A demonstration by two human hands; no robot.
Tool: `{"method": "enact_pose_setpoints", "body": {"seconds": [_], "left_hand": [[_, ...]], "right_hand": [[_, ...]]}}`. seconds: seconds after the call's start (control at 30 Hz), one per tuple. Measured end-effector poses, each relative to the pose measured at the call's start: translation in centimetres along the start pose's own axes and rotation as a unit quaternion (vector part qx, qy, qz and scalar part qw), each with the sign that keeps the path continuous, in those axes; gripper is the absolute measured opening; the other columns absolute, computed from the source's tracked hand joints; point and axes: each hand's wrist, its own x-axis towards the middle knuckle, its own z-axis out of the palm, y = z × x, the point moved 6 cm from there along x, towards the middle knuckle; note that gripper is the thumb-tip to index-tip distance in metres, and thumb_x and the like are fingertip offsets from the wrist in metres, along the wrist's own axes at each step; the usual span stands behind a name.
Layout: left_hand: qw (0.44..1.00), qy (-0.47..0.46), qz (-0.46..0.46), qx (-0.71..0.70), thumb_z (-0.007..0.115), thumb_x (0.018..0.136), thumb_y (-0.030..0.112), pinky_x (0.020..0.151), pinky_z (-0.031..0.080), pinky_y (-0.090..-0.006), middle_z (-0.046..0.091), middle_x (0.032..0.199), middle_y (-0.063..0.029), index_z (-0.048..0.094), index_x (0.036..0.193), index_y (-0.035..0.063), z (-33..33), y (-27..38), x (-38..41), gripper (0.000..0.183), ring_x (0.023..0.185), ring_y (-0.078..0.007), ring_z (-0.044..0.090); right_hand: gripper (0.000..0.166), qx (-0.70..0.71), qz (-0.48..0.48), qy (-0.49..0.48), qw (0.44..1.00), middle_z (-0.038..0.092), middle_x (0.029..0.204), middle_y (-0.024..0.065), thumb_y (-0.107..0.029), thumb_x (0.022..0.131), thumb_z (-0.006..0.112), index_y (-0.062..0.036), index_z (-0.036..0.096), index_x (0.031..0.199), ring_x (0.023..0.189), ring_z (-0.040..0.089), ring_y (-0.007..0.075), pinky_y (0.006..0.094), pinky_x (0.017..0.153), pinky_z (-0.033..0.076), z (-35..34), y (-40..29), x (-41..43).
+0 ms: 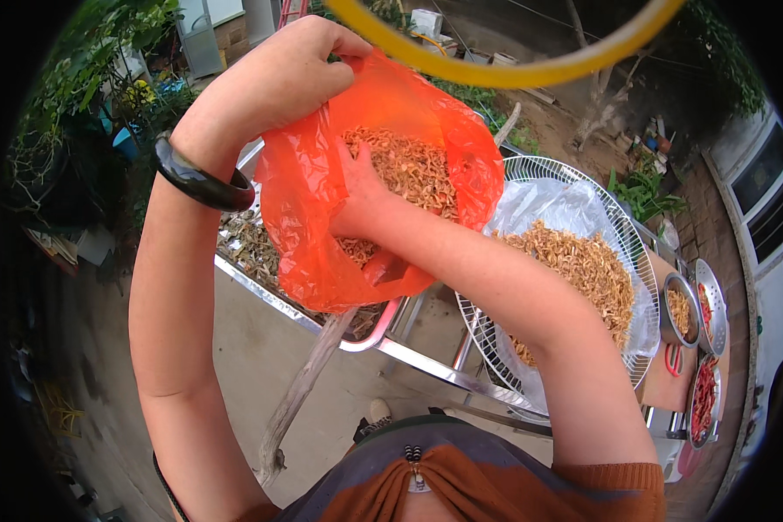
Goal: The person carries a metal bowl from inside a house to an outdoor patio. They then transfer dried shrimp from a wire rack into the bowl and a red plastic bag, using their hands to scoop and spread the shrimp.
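Observation:
My left hand (300, 75), with a dark bangle (199, 179) on the wrist, pinches the rim of a red plastic bag (300, 215) and holds it up. Inside the bag lie dried tan shreds (411, 163), perhaps dried flowers or vegetable pieces. My right hand (359, 189) reaches into the bag mouth with its fingers apart, against the bag's inner left side beside the shreds; part of it shows through a red tint. Right of the bag, more of the dried pieces (581, 274) lie on clear plastic (548, 202) in a round white wire basket (646, 261).
A metal frame (424, 365) carries the basket and a tray of dried leaves (254, 251). A weathered branch (307, 385) slants below the bag. At right stand a metal bowl (678, 310), a colander (711, 307), a dish of red peppers (703, 398) and red-handled scissors (674, 359). A yellow ring (509, 78) crosses the top.

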Motion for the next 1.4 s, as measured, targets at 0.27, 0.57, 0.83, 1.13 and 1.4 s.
{"method": "enact_pose_setpoints", "body": {"seconds": [0.27,0.57,0.83,1.13,1.4], "left_hand": [[0.979,-0.016,-0.036,-0.198,0.05,0.088,0.005,0.085,0.048,-0.0256,0.064,0.111,-0.0111,0.054,0.126,-0.008,1.5,-3.4,-0.6,0.041,0.097,-0.0115,0.059],[0.969,0.138,-0.009,-0.205,0.059,0.096,0.022,0.072,0.045,-0.0196,0.063,0.105,-0.001,0.06,0.124,0.0026,0.3,-4.4,-0.7,0.035,0.085,-0.0033,0.055],[0.955,0.282,0.075,0.059,0.055,0.098,0.023,0.069,0.041,-0.0166,0.065,0.102,0.0002,0.062,0.125,0.012,-1.7,4.4,-4.1,0.03,0.088,-0.0031,0.058],[0.976,-0.089,0.154,-0.125,0.065,0.082,0.004,0.064,0.05,-0.0329,0.063,0.091,-0.014,0.063,0.111,0.0008,15.9,19.1,-5.9,0.03,0.075,-0.0261,0.062],[0.979,-0.163,0.125,-0.012,0.064,0.082,0.011,0.08,0.049,-0.0438,0.062,0.103,-0.0219,0.059,0.117,0.0005,25.0,14.5,-4.7,0.037,0.093,-0.0394,0.06]], "right_hand": [[0.071,0.234,-0.05,-0.083,0.967,0.03,0.149,0.0231,-0.047,0.072,0.073,-0.0147,0.055,0.132,0.135,0.032,0.045,0.0629,0.107,0.027,-1.8,0.8,-1.4],[0.012,0.138,-0.034,0.137,0.98,0.065,0.098,0.0113,-0.011,0.083,0.056,-0.0054,0.063,0.092,0.096,0.062,0.0339,0.0454,0.076,0.051,-6.3,7.1,-5.0],[0.022,0.282,0.086,0.177,0.939,0.067,0.095,0.0186,-0.006,0.085,0.049,-0.0028,0.063,0.102,0.092,0.064,0.0358,0.0436,0.079,0.05,-11.5,12.4,-14.3],[0.027,0.017,0.4,-0.026,0.916,0.067,0.098,0.0189,-0.017,0.087,0.047,-0.0018,0.067,0.097,0.097,0.063,0.0377,0.0475,0.086,0.048,-15.1,28.4,-38.2],[0.016,-0.151,0.416,-0.22,0.869,0.069,0.095,0.0194,-0.005,0.08,0.056,-0.0012,0.07,0.088,0.089,0.067,0.0338,0.0424,0.076,0.055,-11.8,28.7,-47.9]]}}
